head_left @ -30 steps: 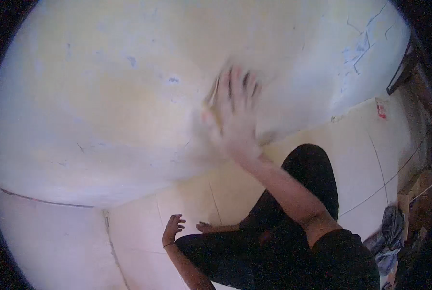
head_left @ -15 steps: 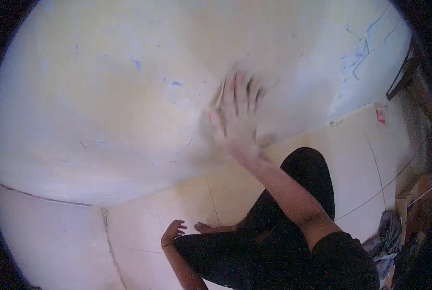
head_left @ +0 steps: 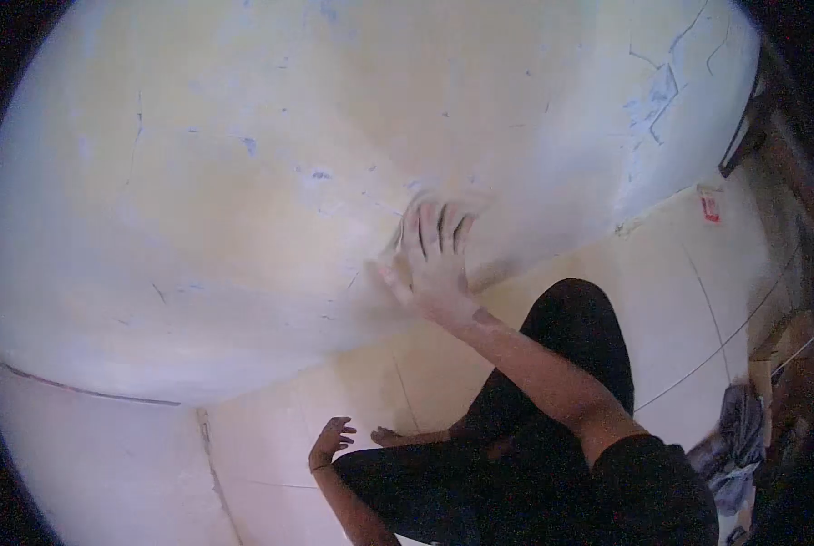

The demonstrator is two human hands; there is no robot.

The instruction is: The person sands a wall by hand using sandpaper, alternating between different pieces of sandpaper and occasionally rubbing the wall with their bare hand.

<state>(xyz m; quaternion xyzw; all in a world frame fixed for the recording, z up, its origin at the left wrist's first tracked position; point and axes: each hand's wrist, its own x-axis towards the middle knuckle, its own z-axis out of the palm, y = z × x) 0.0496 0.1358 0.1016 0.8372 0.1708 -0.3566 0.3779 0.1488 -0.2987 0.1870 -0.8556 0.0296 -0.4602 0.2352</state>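
Note:
My right hand (head_left: 434, 264), pale with dust, presses flat against the wall (head_left: 243, 227) low down, its fingers side by side and the thumb out to the left. Under the palm and beside the index finger shows the edge of a thin tan sheet, which looks like sandpaper (head_left: 397, 262); most of it is hidden. The wall surface is yellowish white, with chipped spots and cracks. At the lower middle, my left hand (head_left: 330, 443) hangs by my bent knee, with fingers apart and nothing in them.
Pale floor tiles (head_left: 279, 446) run along the wall's foot. My dark-clothed legs (head_left: 571, 337) are folded in front of the wall. At right lie a dark crumpled plastic bag (head_left: 739, 437), cardboard (head_left: 789, 346) and a thin cord. A small red-and-white piece (head_left: 711, 207) is near the wall's base.
My right hand has slid down the wall and slightly left, still pressed to it. The left hand stays by the knee. The view has shifted slightly.

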